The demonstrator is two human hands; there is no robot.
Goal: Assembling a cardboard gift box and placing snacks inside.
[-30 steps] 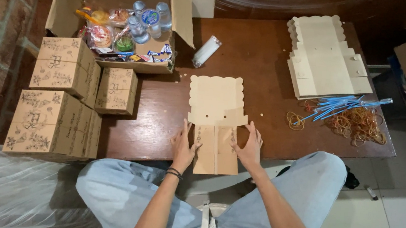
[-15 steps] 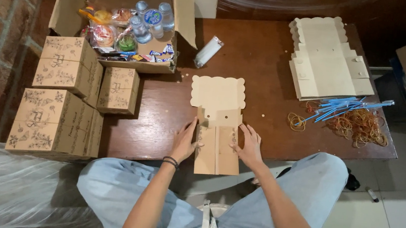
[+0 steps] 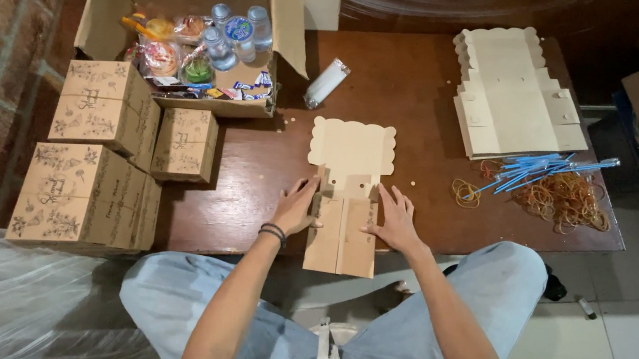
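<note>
Nearest the camera, at the front edge of the dark brown wooden table (image 3: 421, 96), a flat, unassembled tan cardboard box blank with a scalloped top flap (image 3: 346, 198) was laid, its folded lower panels overhanging the table edge above the person's knees. The left hand (image 3: 297, 209), with a dark band worn at the wrist, was pressed open-palmed against the left side panel, the fingers spread and nothing clasped. The right hand (image 3: 393, 222) was likewise laid flat and open on the right side panel, so the blank was pinned between both palms rather than gripped.

To the left, off the table's side, four closed brown cardboard boxes printed with dark floral patterns (image 3: 107, 159) were stacked together, their contents hidden. To the right, a loose heap of tan and orange rubber bands (image 3: 563, 199) was spread on the table, with a bundle of thin blue plastic sticks (image 3: 539, 168) lying partly over it.

Farther back at the right, a stack of flat tan cardboard blanks with scalloped edges (image 3: 511, 96) was placed. Near the table's middle, a small white wrapped packet (image 3: 325, 83) lay alone.

At the far left, a large open brown cardboard carton (image 3: 110, 3) was seen, its flaps raised. Within it, several small clear water bottles with blue labels (image 3: 232, 34) were stood upright, and beside them assorted snacks in clear and coloured wrappers (image 3: 171, 56) were piled.
</note>
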